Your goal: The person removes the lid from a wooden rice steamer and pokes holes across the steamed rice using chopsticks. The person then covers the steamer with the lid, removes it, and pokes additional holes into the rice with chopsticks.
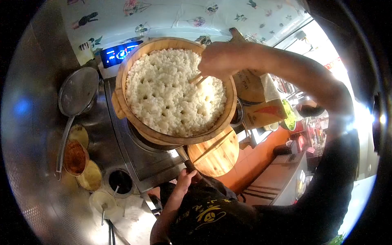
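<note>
In the head view, a strainer (pixel 77 94) lies to the left of the stove (pixel 157 169), with a bowl of red sauce (pixel 76 158) and a dark-filled pot (pixel 120 183) nearer you. A round wooden board (pixel 224 159) sits beyond the stove's right side, below the tub (pixel 179 141).

The tub of rice (pixel 163 98) stands over the stove, its surface dotted with small holes. Your right hand (pixel 218 61) is closed around wooden sticks (pixel 197 79), their lower ends at the rice. Your left hand (pixel 185 179) is curled round a dark handle (pixel 189 164) by the stove's near edge.

The tub's rim rings the rice; left of your right hand, its surface lies uncovered.
</note>
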Motion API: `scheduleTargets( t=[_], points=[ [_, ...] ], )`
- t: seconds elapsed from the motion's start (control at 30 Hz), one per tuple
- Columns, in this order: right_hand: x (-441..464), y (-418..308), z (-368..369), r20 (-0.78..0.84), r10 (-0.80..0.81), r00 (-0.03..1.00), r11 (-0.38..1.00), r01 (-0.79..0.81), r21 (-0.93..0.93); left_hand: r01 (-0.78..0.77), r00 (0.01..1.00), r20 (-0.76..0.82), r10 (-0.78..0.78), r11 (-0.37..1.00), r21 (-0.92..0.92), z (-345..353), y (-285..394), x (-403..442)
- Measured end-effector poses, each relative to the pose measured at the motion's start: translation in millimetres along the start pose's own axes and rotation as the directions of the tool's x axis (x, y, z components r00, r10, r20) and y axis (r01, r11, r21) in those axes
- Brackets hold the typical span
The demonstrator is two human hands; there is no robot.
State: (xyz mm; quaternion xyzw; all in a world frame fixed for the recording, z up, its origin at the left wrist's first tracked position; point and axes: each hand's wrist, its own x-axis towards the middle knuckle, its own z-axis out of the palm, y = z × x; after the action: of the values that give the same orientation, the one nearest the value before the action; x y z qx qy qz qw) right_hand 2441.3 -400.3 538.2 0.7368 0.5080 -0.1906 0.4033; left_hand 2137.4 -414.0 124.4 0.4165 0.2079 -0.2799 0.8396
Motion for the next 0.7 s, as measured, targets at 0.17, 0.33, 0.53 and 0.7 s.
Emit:
scheduleTargets(
  t=[0.17,0.33,0.53,0.7],
  points=[
    [29.0,21.6,12.4,0.068,0.084,0.994,0.901,-0.105,0.42,0.025,0.998,-0.062,-0.025,1.0,0.0,1.0,-5.6,4.0],
    [18.1,21.4,37.4,-0.223,0.132,0.966,0.889,-0.016,0.457,0.029,0.999,-0.014,-0.029,1.0,0.011,-2.0,3.8,-1.0],
    [9.7,14.4,90.3,-0.495,0.346,0.797,0.552,0.253,0.794,0.02,1.0,-0.017,-0.02,1.0,0.001,3.5,4.5,0.3],
    [15.5,15.7,94.2,-0.499,0.337,0.798,0.614,0.215,0.759,0.03,0.999,-0.034,-0.03,1.0,0.001,12.6,18.9,-11.9]
  ],
)
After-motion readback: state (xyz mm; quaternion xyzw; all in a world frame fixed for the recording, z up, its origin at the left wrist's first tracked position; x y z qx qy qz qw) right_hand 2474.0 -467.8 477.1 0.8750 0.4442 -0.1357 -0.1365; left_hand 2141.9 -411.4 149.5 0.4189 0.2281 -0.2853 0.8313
